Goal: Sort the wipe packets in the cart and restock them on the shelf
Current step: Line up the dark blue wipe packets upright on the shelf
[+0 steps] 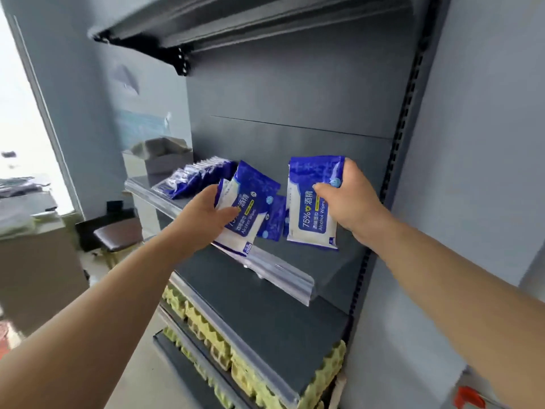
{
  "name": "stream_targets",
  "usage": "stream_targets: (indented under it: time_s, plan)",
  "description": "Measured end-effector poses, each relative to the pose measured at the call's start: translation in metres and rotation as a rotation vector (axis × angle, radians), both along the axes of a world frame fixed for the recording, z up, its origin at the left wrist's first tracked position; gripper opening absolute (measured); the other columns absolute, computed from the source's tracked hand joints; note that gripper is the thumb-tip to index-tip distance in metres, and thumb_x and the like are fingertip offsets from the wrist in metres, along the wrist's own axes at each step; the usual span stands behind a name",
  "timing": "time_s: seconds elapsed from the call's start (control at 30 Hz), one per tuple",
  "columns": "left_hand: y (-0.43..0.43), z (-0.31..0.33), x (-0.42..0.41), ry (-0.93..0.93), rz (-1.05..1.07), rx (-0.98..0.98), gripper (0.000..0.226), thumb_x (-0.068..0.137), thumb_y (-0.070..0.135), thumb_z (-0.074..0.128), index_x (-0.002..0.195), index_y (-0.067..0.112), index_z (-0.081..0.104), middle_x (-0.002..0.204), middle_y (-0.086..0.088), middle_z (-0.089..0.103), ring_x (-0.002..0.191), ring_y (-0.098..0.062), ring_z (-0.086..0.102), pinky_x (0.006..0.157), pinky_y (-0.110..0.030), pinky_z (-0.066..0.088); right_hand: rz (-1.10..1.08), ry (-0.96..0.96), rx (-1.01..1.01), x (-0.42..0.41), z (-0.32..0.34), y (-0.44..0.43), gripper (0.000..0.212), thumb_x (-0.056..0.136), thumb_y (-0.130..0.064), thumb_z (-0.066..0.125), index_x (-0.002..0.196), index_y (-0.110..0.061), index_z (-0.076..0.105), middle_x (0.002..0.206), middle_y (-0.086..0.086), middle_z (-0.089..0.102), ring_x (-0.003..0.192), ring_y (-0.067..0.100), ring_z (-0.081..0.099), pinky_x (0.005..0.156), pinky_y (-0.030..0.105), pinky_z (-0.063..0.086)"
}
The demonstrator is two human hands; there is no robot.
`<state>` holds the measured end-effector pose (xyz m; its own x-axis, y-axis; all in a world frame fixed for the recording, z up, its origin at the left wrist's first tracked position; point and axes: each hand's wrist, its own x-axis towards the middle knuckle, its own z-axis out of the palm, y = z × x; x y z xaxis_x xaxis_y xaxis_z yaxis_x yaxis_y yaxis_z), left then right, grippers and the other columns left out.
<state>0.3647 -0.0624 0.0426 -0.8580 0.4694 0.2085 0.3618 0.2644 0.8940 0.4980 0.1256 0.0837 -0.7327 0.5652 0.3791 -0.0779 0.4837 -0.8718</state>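
My left hand (pixel 206 215) grips a blue-and-white alcohol wipe packet (pixel 250 202) tilted over the front edge of the grey middle shelf (pixel 295 261), with another packet edge showing behind its fingers. My right hand (pixel 351 199) holds a second wipe packet (pixel 309 208) upright above the shelf, thumb on its front. A small blue packet (pixel 272 221) stands between the two. A row of several blue packets (pixel 191 178) lies on the shelf's left end. The cart is not in view.
An upper shelf (pixel 236 22) overhangs above. Lower shelves hold stacked yellow-green egg trays (pixel 265 376). A cardboard box (pixel 159 157) sits behind the shelf's left end. A brown stool (pixel 118 234) and a table stand at left. Something red (pixel 469 397) shows at bottom right.
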Motion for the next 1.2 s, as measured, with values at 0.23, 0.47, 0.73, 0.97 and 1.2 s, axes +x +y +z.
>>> stream_targets:
  time_s: [0.23,0.47,0.73,0.97,1.2]
  plan:
    - [-0.055,0.008,-0.137,0.016,0.052,-0.067,0.019,0.089,0.023,0.063,0.106,0.023,0.055,0.098,0.001,0.070,0.086,-0.023,0.070,0.083,-0.048,0.056,-0.014,-0.041,-0.067,-0.148,0.002,-0.052,0.018,0.091,-0.007,0.055,0.103,-0.016,0.046,0.092,-0.002,0.060,0.072,0.010,0.060,0.058,0.021,0.049]
    - [-0.051,-0.008,-0.259,-0.040,0.085,-0.055,0.020,0.090,0.020,0.063,0.109,0.019,0.055,0.099,-0.001,0.069,0.086,-0.023,0.069,0.085,-0.047,0.056,-0.096,-0.144,-0.127,-0.274,-0.029,-0.038,0.022,0.088,-0.003,0.055,0.085,-0.021,0.043,0.096,0.007,0.063,0.088,0.026,0.065,0.078,0.041,0.054]
    - [-0.015,-0.017,-0.383,-0.087,-0.026,-0.068,0.017,0.090,0.011,0.063,0.105,0.015,0.058,0.093,-0.005,0.072,0.080,-0.023,0.070,0.079,-0.042,0.058,-0.199,-0.266,-0.192,-0.397,-0.063,0.014,0.022,0.083,-0.003,0.058,0.076,-0.018,0.043,0.093,0.014,0.067,0.090,0.033,0.068,0.082,0.048,0.055]
    - [0.004,-0.022,-0.464,-0.100,-0.198,-0.106,0.020,0.086,0.004,0.065,0.102,0.015,0.063,0.094,-0.008,0.073,0.078,-0.026,0.071,0.077,-0.044,0.058,-0.278,-0.520,-0.132,-0.455,-0.088,0.040,0.032,0.082,-0.015,0.068,0.107,-0.003,0.053,0.108,0.013,0.066,0.087,0.025,0.067,0.075,0.038,0.057]
    - [0.017,-0.027,-0.532,-0.194,-0.477,-0.060,0.027,0.087,0.006,0.065,0.114,0.010,0.061,0.100,-0.010,0.074,0.088,-0.030,0.071,0.084,-0.050,0.055,-0.259,-0.484,0.288,-0.486,-0.070,0.015,0.057,0.087,-0.024,0.066,0.138,-0.015,0.044,0.144,0.001,0.037,0.131,0.020,0.041,0.105,0.029,0.036]
